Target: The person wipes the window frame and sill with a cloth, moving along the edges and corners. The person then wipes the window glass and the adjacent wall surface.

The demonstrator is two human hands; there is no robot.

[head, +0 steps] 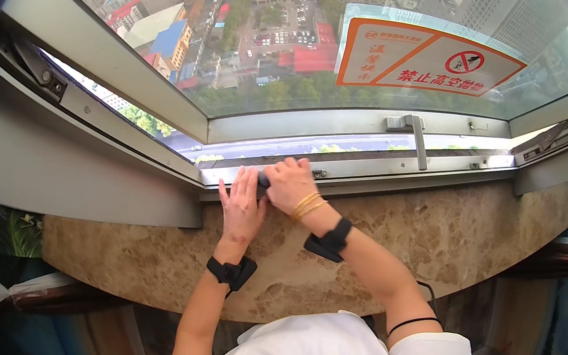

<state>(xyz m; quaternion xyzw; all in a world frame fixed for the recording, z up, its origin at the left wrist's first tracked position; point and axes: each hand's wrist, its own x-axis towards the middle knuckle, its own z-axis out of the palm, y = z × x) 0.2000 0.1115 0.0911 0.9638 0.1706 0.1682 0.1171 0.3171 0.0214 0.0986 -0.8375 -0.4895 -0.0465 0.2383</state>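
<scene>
Before me a top-hung window sash (290, 130) stands tilted outward above the silver lower rail (371, 173) of the window frame. My left hand (243, 209) lies on that rail near its left corner, fingers extended and somewhat apart. Right beside it, my right hand (289, 185) is closed around a small dark object (263, 179). Most of this object is hidden by the fingers, so its kind cannot be told. Both hands reach over a brown marble windowsill (362, 243).
A grey window handle (418, 142) juts down from the sash, right of my hands. Hinge arms sit at the left (45, 73) and right (556, 137) sides. A warning sticker (431, 62) with writing is on the glass. Through the gap, a road far below shows. Tied curtains (555, 262) hang beside the sill.
</scene>
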